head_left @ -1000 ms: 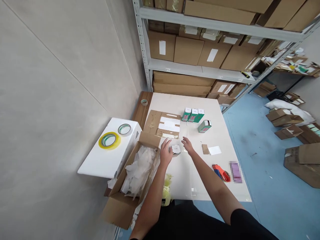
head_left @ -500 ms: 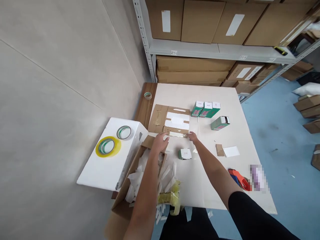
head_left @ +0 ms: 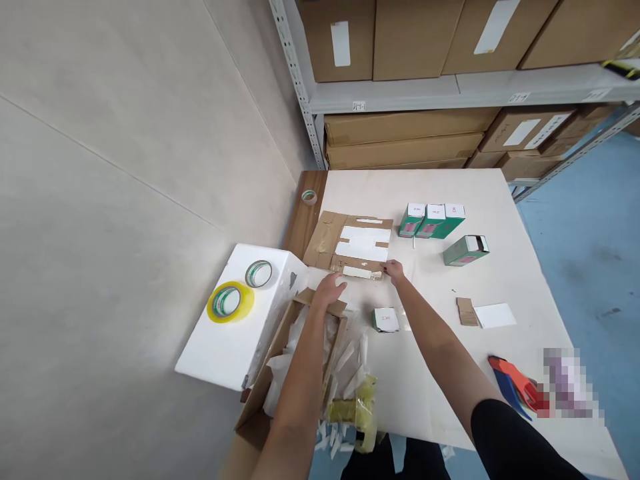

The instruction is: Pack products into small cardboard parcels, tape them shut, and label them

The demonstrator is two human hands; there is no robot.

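A flattened cardboard piece (head_left: pixel 333 240) with white labels lies on the white table (head_left: pixel 440 187). My left hand (head_left: pixel 329 291) grips its near left edge, fingers curled. My right hand (head_left: pixel 394 270) pinches the near right corner. A small green and white box (head_left: pixel 385 320) stands just behind my hands, between my forearms, touched by neither.
An open carton of white paper filling (head_left: pixel 305 347) sits at the table's left edge beside a white foam box (head_left: pixel 225 340) bearing two tape rolls (head_left: pixel 230 301). Three green boxes (head_left: pixel 433 220) stand in a row, one (head_left: pixel 465 250) lies open. A tape dispenser (head_left: pixel 515 390), card scraps (head_left: pixel 485 313) and shelves of cartons (head_left: pixel 415 33) surround.
Both hands left the small green box and reached forward to the near edge of the flattened cardboard. The view tilted down and shifted.
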